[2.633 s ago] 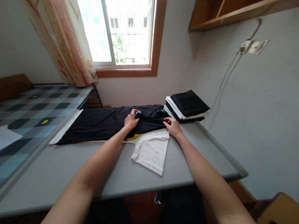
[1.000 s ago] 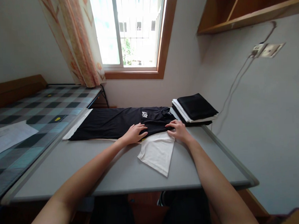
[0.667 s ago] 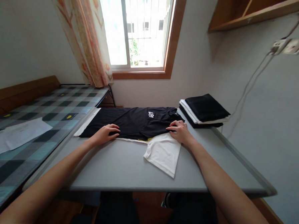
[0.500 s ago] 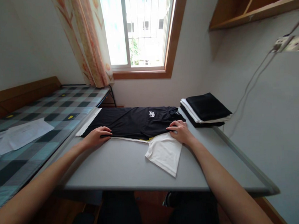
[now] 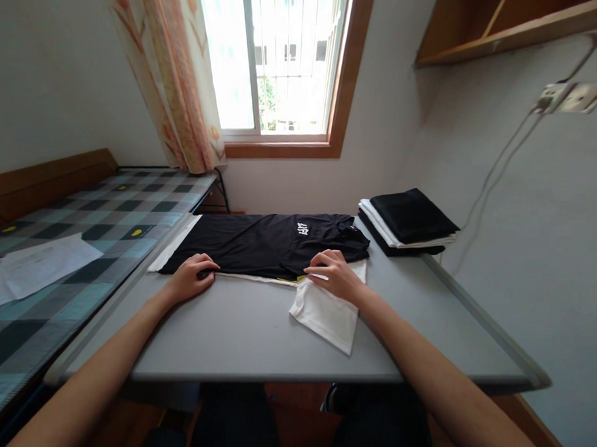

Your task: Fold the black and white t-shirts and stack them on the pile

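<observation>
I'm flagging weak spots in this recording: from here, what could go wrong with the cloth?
The white sleeve sticks out toward the person and might crease under the right hand.
The black garment could slip out of line with the white layer showing past its hem, if the left hand tugs unevenly.
The folded stack sits close to the collar end and could get nudged.

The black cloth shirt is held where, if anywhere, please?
I cannot tell: the left hand is at the near edge of the shirt, the right hand over the white cloth sleeve.
</observation>
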The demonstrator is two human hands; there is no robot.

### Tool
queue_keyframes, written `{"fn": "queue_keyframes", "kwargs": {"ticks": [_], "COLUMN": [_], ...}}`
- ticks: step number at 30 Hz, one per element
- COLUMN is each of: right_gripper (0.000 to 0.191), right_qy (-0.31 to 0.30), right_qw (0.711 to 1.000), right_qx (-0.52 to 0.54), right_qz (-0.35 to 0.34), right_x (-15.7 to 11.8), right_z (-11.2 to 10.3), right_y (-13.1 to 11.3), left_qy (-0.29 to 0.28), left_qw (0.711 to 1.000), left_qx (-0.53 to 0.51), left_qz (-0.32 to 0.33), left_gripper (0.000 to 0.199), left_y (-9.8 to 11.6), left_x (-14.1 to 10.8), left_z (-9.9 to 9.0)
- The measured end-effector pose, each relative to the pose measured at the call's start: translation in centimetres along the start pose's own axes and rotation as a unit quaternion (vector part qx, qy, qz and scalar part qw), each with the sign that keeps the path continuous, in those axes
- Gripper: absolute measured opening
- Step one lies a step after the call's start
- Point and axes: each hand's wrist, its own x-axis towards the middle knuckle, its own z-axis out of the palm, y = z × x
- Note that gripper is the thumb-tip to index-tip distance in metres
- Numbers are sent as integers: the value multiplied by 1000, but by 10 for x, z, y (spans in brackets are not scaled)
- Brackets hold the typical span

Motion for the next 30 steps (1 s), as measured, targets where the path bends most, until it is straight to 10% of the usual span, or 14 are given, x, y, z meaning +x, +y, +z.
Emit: {"fn": "queue_keyframes", "kwargs": {"ticks": [9,19,30], "right_gripper": [14,17,26], "right_qy": [-137,-39,13], "right_qw": [989,996,983], "right_qx": [36,68,181], "right_qz": [35,37,20], "right_x": [34,19,18], "right_z": [2,15,-7], "right_y": [-15,-8,3], "left_qy": [5,32,65], "left_qw": [999,988,987], "left_qx": [31,83,107], "left_qz": [-18,-124,-98], "left_gripper": [25,27,14], "left_y": [-24,-38,-40], "left_x": [-8,-19,-35], "left_z": [-6,-25,-47]}}
